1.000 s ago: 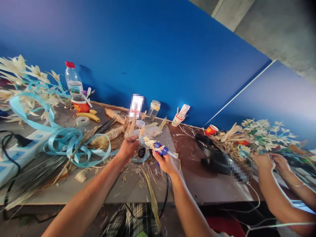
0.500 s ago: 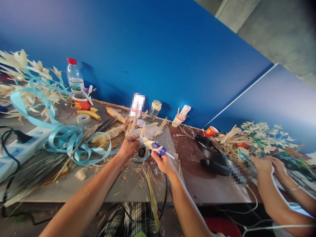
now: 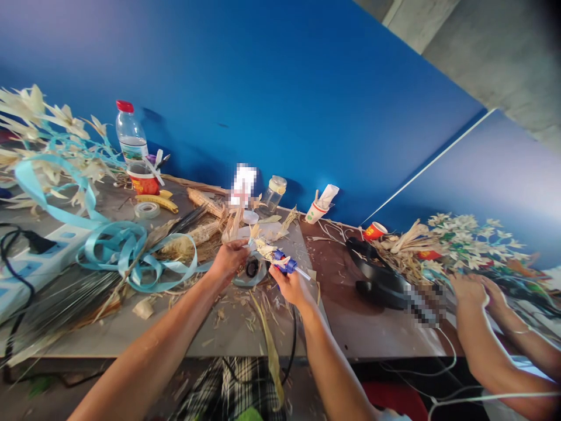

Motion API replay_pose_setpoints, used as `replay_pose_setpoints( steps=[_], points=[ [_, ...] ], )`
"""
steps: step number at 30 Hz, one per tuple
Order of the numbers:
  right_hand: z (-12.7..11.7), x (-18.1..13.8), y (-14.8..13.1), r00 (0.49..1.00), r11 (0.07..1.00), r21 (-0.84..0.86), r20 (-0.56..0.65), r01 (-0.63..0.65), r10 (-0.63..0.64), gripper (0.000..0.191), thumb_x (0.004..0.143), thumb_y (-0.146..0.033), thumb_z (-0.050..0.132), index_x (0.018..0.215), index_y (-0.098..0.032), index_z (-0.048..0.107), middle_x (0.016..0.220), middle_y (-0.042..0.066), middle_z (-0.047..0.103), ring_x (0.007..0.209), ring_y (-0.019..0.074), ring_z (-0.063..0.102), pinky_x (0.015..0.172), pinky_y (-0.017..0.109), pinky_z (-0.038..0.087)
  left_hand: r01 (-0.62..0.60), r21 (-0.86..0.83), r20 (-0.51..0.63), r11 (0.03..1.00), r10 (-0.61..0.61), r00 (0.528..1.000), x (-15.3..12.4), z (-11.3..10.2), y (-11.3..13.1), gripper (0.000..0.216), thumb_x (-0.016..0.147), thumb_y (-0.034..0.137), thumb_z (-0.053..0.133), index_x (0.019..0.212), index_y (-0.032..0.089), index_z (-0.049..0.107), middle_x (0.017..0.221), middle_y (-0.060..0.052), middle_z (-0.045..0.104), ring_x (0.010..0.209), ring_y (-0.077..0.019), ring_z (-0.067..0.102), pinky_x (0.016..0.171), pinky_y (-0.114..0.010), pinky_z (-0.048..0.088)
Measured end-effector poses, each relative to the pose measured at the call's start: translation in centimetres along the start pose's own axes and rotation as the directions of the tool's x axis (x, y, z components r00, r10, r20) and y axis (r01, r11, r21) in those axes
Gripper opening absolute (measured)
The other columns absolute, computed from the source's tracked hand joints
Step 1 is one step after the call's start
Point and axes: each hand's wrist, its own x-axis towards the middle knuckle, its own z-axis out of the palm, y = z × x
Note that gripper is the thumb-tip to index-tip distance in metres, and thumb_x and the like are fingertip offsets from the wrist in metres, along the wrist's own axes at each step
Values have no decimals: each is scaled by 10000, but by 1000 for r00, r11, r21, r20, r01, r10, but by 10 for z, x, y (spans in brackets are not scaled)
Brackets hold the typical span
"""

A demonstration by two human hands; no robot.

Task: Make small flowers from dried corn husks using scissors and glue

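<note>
Centre of frame, left hand point(image 3: 231, 257) pinching a dried husk flower point(image 3: 263, 248), right hand point(image 3: 290, 286) gripping a blue glue gun point(image 3: 286, 265) — nozzle at the husk, over the littered worktop point(image 3: 228, 336)

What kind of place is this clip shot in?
Most likely a craft workbench for making dried-husk flowers. The table is strewn with husk scraps, finished husk flowers lie at one side, blue ribbon loops nearby, and the right hand holds a blue glue gun.
</note>
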Motion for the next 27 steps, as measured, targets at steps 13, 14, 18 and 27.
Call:
replay_pose_setpoints(
  steps=[13,14,18,27],
  points=[
    [1,-1,-2,1000,999,35,29,7,-8,248,822,-416,519,967,-248,629,923,22,688,885,210,620,829,317,480,17,-16,-54,1000,-18,998,2,-1,1,307,487,226,712,767,103,693,615,-23,618,418,-50,375,416,-205,260],
    [1,-1,-2,1000,999,35,29,6,-7,250,821,-415,522,973,-248,629,926,21,688,884,210,621,830,317,479,18,-17,-60,1000,-19,998,2,0,1,310,485,224,714,769,101,692,606,-18,612,414,-47,369,415,-204,255],
    [-1,0,-1,1000,1000,24,3,8,-8,253,825,-408,521,982,-238,623,969,38,682,904,220,618,842,327,470,25,-18,-59,1000,-26,998,1,1,2,326,478,227,727,772,92,686,611,-20,611,421,-48,385,415,-200,259],
    [-4,0,-4,1000,999,31,-16,18,-18,253,833,-421,493,918,-223,625,909,34,676,854,203,611,801,304,473,28,-22,-1,999,-28,1000,-4,5,5,322,491,261,735,769,108,682,583,-9,594,449,-75,445,446,-214,314]
  ],
)
